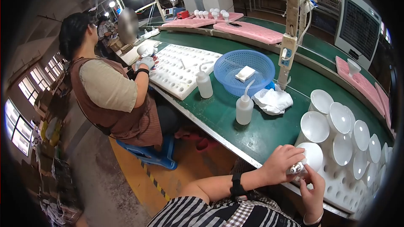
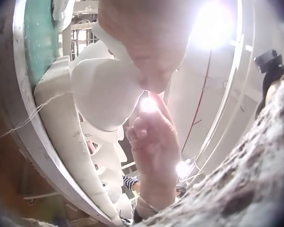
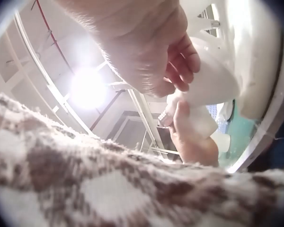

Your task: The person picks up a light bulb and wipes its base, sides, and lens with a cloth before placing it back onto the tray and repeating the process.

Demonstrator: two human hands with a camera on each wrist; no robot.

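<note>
My left hand (image 1: 284,164) grips a white light bulb (image 1: 313,155) with a broad, round head. Its silver screw base (image 1: 297,167) points toward me beside the fingers. My right hand (image 1: 313,187) is at the bulb's near side, fingers curled against it near the neck. From the right wrist view, the right hand (image 3: 142,52) comes in from above, while the left thumb lies along the neck by the screw base (image 3: 164,119). In the left wrist view the bulb's head (image 2: 102,90) hangs between both hands, above the tray's edge.
A white holed tray (image 1: 338,185) bears several upright bulbs (image 1: 314,127) to the right. Beyond my hands are a squeeze bottle (image 1: 244,110), a white cloth (image 1: 273,101) and a blue basket (image 1: 221,77). Another person (image 1: 109,84) sits at left by a second holed tray (image 1: 181,59).
</note>
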